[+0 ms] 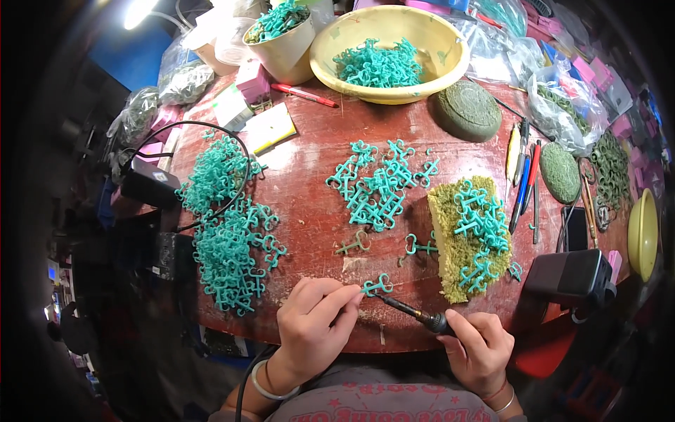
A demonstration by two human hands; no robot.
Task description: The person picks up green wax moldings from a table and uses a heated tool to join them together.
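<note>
My left hand (315,320) is closed in a pinch on one end of a small teal wax-like piece (380,285) with curled loops. In my right hand (481,344) is a soldering-iron-like pen (410,309) with a dark handle and metal shaft. Its tip meets or nearly meets the piece close to my left fingertips; contact is too small to tell. Just beyond my hands lie a loose teal piece (420,246) and an olive-brown piece of like shape (354,243). To the right, a yellow-green sponge block (450,271) carries several teal pieces (478,225).
Teal pieces form a large heap (228,246) on the left and a smaller pile (380,186) mid-table. A cream basin (443,70) and a tub (288,56) stand behind. A round green stone-like block (467,111), pens (524,176) and a black box (569,278) sit right.
</note>
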